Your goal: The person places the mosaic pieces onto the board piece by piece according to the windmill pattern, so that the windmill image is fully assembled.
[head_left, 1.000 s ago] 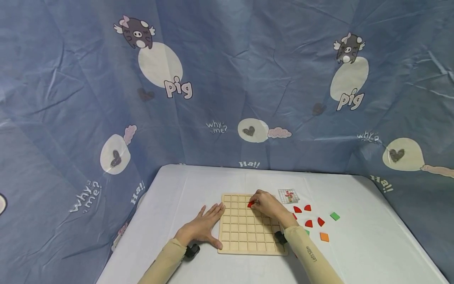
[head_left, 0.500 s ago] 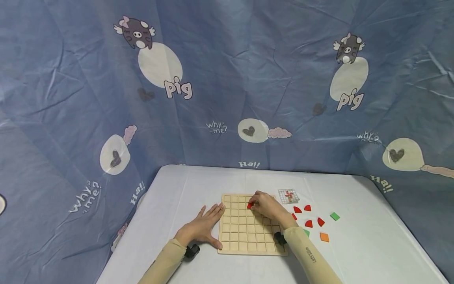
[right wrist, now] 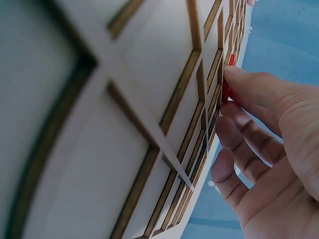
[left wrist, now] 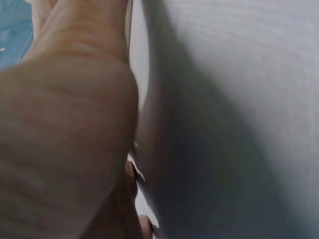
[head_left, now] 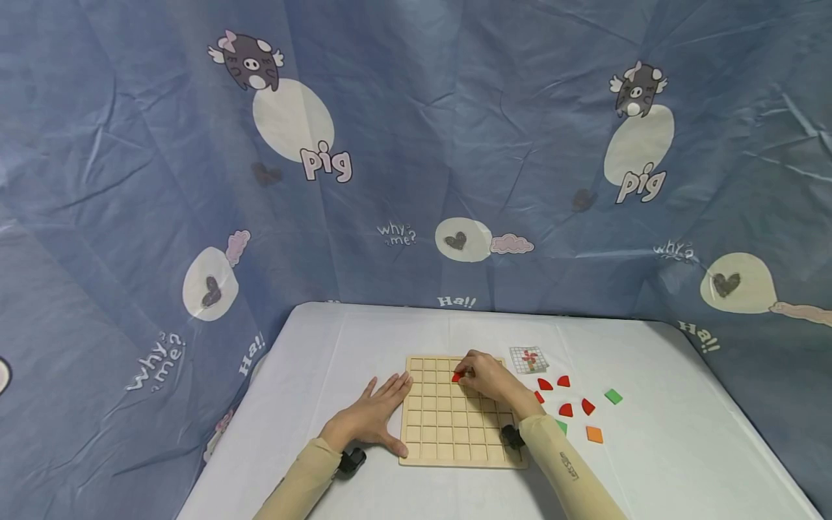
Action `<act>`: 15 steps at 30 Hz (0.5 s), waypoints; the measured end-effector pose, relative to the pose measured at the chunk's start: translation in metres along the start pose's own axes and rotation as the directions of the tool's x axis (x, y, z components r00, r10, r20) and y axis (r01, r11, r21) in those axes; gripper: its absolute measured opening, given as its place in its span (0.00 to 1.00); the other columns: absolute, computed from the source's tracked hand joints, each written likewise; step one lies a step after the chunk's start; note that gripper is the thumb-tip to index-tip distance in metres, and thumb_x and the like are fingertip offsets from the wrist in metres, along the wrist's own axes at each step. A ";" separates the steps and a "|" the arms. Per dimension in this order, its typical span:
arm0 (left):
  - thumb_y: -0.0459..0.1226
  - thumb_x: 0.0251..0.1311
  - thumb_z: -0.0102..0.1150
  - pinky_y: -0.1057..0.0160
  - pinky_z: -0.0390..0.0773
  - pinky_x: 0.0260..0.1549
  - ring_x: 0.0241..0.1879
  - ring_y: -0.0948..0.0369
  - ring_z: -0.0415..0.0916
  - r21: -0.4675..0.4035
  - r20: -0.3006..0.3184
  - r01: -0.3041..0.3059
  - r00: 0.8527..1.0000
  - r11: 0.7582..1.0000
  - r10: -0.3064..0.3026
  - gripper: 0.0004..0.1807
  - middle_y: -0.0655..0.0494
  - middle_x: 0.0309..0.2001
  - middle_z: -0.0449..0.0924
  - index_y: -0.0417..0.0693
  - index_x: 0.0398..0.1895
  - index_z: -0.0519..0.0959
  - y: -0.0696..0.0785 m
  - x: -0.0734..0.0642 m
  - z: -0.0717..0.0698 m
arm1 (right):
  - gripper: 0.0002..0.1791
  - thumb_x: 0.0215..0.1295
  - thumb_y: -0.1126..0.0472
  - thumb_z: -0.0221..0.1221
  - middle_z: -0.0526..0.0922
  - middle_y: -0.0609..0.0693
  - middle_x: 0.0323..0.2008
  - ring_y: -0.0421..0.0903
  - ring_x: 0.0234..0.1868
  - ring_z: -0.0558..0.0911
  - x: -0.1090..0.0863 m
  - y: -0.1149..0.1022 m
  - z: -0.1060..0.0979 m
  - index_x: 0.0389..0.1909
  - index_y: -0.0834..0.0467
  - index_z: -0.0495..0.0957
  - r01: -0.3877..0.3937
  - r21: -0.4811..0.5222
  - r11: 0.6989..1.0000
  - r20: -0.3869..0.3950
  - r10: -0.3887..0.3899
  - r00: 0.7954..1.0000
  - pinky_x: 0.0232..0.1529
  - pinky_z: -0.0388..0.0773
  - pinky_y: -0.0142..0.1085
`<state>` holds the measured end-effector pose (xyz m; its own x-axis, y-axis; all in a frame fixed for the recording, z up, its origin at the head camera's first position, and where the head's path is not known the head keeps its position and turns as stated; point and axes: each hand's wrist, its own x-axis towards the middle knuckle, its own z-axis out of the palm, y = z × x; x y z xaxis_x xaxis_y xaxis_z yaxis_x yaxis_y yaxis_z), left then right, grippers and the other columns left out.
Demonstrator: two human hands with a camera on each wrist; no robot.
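Observation:
A pale wooden grid board point(head_left: 451, 417) lies flat on the white table, its square cells framed by thin ridges. My left hand point(head_left: 370, 417) rests along the board's left edge, fingers spread and thumb at the lower left corner. In the left wrist view, that hand point(left wrist: 75, 114) fills the left side above the white cloth. Over the upper part of the board, my right hand point(head_left: 489, 375) pinches a red tile point(head_left: 457, 377) between thumb and fingers. The right wrist view has the red tile point(right wrist: 227, 92) seen edge-on against the grid, its full shape hidden by my right hand point(right wrist: 274, 129).
Right of the board lie several red quarter-circle tiles point(head_left: 566, 410), a green square tile point(head_left: 614, 396) and an orange square tile point(head_left: 594, 434). Another green tile point(head_left: 562, 427) is partly behind my right forearm. A gridded pattern card point(head_left: 528, 357) sits beyond the board's upper right corner.
My right hand and the red tile have shifted very slightly left and toward me over the board. The left hand stays in place.

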<state>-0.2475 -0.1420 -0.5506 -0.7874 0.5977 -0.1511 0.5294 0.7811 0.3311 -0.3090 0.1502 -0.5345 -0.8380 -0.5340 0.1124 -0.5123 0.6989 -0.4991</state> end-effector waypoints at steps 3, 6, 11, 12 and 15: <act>0.71 0.29 0.66 0.38 0.35 0.73 0.78 0.50 0.35 0.003 -0.001 -0.003 1.000 1.000 0.003 0.75 0.50 0.79 0.36 0.45 0.78 0.42 0.000 0.000 0.000 | 0.08 0.62 0.58 0.65 0.80 0.44 0.41 0.39 0.39 0.79 0.000 0.001 0.001 0.41 0.52 0.84 -0.008 -0.008 1.000 0.004 0.008 1.000 0.38 0.79 0.36; 0.72 0.29 0.66 0.38 0.35 0.73 0.78 0.50 0.35 0.003 0.001 -0.009 1.000 1.000 0.009 0.75 0.49 0.79 0.36 0.45 0.77 0.41 -0.001 0.000 0.001 | 0.09 0.61 0.58 0.65 0.80 0.44 0.41 0.39 0.39 0.79 -0.001 0.001 0.001 0.42 0.52 0.84 -0.009 -0.019 1.000 0.002 0.009 1.000 0.39 0.79 0.36; 0.72 0.29 0.66 0.38 0.34 0.73 0.78 0.50 0.34 -0.007 0.001 -0.006 1.000 1.000 0.006 0.75 0.50 0.79 0.36 0.46 0.78 0.41 -0.001 0.000 0.001 | 0.11 0.61 0.60 0.65 0.80 0.45 0.41 0.40 0.38 0.78 -0.002 -0.001 0.001 0.45 0.55 0.84 0.005 -0.020 1.000 -0.001 -0.005 1.000 0.38 0.79 0.35; 0.72 0.29 0.66 0.38 0.34 0.73 0.78 0.50 0.35 -0.006 0.000 -0.006 1.000 1.000 0.006 0.75 0.50 0.79 0.36 0.46 0.78 0.41 -0.001 0.000 0.001 | 0.12 0.61 0.60 0.65 0.80 0.45 0.41 0.40 0.38 0.78 -0.002 -0.001 0.000 0.46 0.55 0.84 0.008 -0.019 1.000 -0.002 -0.008 1.000 0.37 0.78 0.35; 0.72 0.29 0.66 0.39 0.34 0.73 0.78 0.50 0.35 -0.005 0.001 -0.003 1.000 1.000 0.003 0.75 0.50 0.79 0.36 0.46 0.78 0.41 -0.001 0.001 0.001 | 0.12 0.62 0.60 0.65 0.80 0.46 0.41 0.39 0.37 0.77 -0.003 -0.002 0.000 0.46 0.55 0.84 0.010 -0.018 1.000 -0.010 -0.010 1.000 0.37 0.78 0.34</act>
<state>-0.2483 -0.1424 -0.5520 -0.7855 0.6002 -0.1508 0.5301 0.7783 0.3365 -0.3056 0.1509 -0.5338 -0.8346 -0.5361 0.1265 -0.5240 0.7017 -0.4827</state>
